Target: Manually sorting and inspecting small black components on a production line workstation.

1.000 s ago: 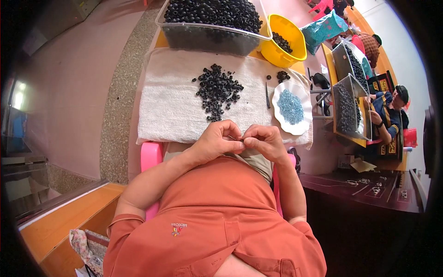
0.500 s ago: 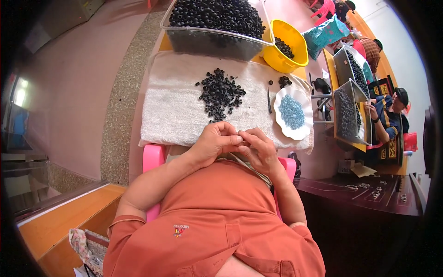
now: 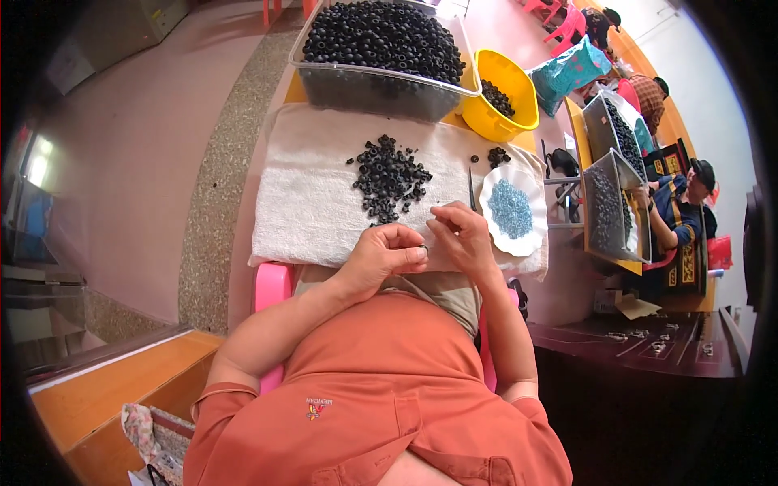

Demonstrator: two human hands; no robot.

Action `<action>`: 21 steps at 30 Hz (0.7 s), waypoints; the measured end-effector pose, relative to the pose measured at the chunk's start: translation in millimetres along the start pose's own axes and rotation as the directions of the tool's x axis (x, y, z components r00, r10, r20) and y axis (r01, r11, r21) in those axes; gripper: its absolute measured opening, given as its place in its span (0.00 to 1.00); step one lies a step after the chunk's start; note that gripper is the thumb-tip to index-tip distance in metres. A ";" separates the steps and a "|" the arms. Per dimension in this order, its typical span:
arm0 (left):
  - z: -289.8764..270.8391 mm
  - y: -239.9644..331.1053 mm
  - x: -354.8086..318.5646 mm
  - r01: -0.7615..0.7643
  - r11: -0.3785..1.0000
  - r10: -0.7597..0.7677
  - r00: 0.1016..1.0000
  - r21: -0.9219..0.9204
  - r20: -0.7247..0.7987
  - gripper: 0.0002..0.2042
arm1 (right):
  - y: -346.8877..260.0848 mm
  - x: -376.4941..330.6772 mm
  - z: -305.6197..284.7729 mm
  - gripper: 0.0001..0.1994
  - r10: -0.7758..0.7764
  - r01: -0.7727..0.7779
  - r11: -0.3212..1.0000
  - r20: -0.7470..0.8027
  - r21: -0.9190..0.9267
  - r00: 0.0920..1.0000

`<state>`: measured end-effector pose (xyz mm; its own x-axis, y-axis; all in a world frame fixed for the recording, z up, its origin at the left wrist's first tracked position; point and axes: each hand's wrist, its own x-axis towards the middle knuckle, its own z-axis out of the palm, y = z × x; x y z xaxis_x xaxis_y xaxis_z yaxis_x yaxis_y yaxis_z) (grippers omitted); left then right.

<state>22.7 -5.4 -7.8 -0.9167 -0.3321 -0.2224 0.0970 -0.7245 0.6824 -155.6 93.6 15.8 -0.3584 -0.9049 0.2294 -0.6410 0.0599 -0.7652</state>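
My left hand (image 3: 381,261) is closed in a pinch, with a small dark ring-like piece (image 3: 424,247) at the tips of thumb and forefinger. Just to its right and a little farther off, my right hand (image 3: 463,236) has its thumb and fingertips pressed together; whatever they may hold is too small to make out. Beyond both hands a loose pile of small black ring-like pieces (image 3: 391,180) lies on a white towel (image 3: 300,194). To the right, a white scalloped dish (image 3: 525,245) holds light-blue, glassy bits (image 3: 510,206). Thin dark tweezers (image 3: 472,190) lie beside the dish.
At the far edge stand a clear plastic bin (image 3: 381,91) full of black pieces and a yellow tub (image 3: 506,121) with more. A small black cluster (image 3: 498,156) sits above the dish. On the right, a co-worker (image 3: 681,202) sits by clear bins (image 3: 616,202).
My hands have come apart: the right has moved away, up and rightward, while the left stays near its place, slightly lower. The dark piece at its fingertips now shows.
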 end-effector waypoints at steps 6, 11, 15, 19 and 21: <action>-0.1 -1.4 0.7 -0.013 1.000 0.013 1.000 0.010 0.002 0.08 | 6.1 22.9 10.1 0.12 -0.144 0.121 0.943 -0.050 -0.309 0.988; -1.9 -2.7 1.7 -0.033 0.998 0.033 0.999 0.048 0.001 0.08 | 3.0 32.9 13.9 0.13 -0.071 0.076 0.926 0.026 -0.371 0.997; -1.5 -2.1 2.6 -0.035 0.998 0.034 0.999 0.047 0.014 0.08 | 5.0 36.9 16.0 0.13 -0.031 0.046 0.909 0.042 -0.414 0.999; -2.0 -2.1 2.9 -0.019 0.999 0.019 1.000 0.036 -0.005 0.08 | 5.4 37.7 17.5 0.12 -0.015 0.026 0.908 0.030 -0.418 0.999; -2.1 -1.6 2.4 -0.011 1.000 0.012 1.000 0.029 -0.011 0.08 | 4.6 37.6 17.9 0.12 -0.046 0.049 0.898 0.016 -0.438 0.999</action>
<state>21.1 -6.3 -10.9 -0.9111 -0.3472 -0.2220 0.0961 -0.7028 0.7049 -159.9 52.3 10.2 -0.3172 -0.9135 0.2548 -0.8903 0.1942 -0.4119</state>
